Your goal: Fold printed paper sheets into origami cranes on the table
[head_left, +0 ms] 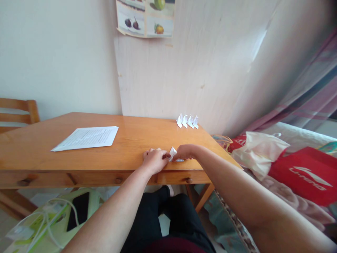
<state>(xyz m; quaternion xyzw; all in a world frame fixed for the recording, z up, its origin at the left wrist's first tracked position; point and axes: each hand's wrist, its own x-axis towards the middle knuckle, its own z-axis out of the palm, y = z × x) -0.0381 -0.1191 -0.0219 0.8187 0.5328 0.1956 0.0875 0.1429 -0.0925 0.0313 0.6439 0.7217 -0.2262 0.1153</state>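
A small piece of folded white paper (172, 152) lies on the wooden table (131, 140) near its front edge, its pointed tip facing away from me. My left hand (156, 159) grips its left side, fingers closed at the paper's edge. On the other side, my right hand (185, 152) has its fingers closed on the paper too, covering part of it. Several folded white paper figures (187, 121) stand in a row at the table's back right, against the wall.
A stack of printed sheets (86, 137) lies on the table's left. Drawers with knobs (118, 180) run under the front edge. Below left, a black phone (78, 211) and white cables rest on a pale green stool. A red bag (305, 175) sits at the right.
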